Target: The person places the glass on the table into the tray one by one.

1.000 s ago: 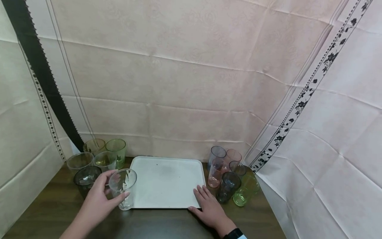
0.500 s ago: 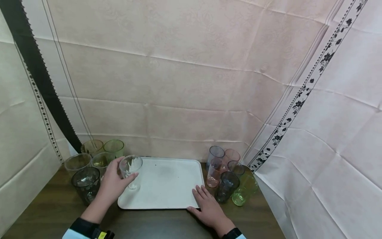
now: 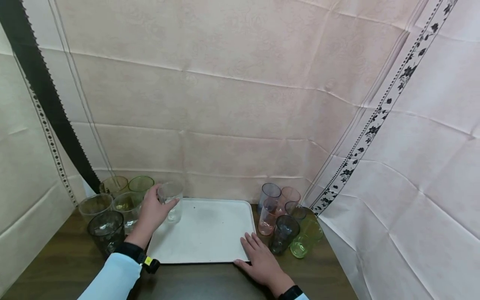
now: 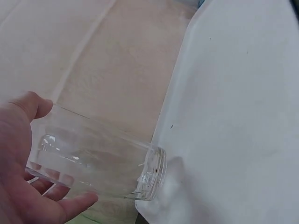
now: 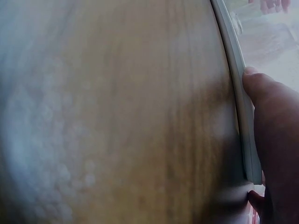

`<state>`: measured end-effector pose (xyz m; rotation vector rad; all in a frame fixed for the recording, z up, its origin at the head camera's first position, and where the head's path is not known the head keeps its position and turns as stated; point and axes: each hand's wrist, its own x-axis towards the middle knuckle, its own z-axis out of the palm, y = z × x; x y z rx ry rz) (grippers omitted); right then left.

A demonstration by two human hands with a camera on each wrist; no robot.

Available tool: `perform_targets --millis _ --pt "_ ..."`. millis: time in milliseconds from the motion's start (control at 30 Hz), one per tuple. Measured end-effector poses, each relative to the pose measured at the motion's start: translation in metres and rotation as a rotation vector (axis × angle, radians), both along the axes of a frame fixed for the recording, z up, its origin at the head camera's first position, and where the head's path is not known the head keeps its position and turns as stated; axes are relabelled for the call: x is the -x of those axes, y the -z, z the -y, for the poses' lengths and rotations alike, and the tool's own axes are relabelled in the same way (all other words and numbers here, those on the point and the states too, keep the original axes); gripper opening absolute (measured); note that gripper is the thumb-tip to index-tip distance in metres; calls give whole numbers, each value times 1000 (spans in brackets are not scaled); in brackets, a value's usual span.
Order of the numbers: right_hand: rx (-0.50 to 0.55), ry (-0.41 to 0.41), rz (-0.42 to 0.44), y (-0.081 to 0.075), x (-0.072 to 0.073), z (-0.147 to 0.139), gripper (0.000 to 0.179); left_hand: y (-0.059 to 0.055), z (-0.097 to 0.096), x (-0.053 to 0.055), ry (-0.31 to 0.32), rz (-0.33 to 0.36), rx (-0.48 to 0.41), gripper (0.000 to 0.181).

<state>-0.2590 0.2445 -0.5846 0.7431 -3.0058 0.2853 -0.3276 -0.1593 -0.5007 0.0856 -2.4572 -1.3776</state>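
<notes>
My left hand (image 3: 153, 211) grips a clear drinking glass (image 3: 171, 192) by its side, thumb on one side and fingers curled round the other. The glass is upright over the far left corner of a white tray (image 3: 210, 241). In the left wrist view the base of the glass (image 4: 103, 161) lies over the tray's edge, with a shadow beside it; I cannot tell whether it touches. My right hand (image 3: 261, 264) rests on the tray's near right corner, fingers fairly straight. The right wrist view shows its thumb against the tray rim (image 5: 236, 84).
Left of the tray stand several glasses: a dark one (image 3: 106, 233), clear ones (image 3: 95, 205), an amber one (image 3: 114, 184) and a green one (image 3: 141, 183). Right of it are blue (image 3: 269, 192), pink (image 3: 267, 218), dark (image 3: 285, 235) and green (image 3: 304, 237) glasses. A cloth wall (image 3: 240, 104) rises behind.
My left hand has carried the clear glass from the tray's near left corner, away from me and slightly right, to the far left corner. The right hand has stayed on the tray.
</notes>
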Motion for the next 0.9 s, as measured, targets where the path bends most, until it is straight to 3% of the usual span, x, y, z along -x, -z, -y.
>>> perform_targets --millis 233,367,900 --pt "-2 0 -5 0 0 0 86 6 -1 26 -1 5 16 103" --pt "0 1 -1 1 0 0 86 12 -3 38 -20 -31 28 99" --pt "-4 16 15 5 2 0 87 11 -9 52 -32 -10 57 99"
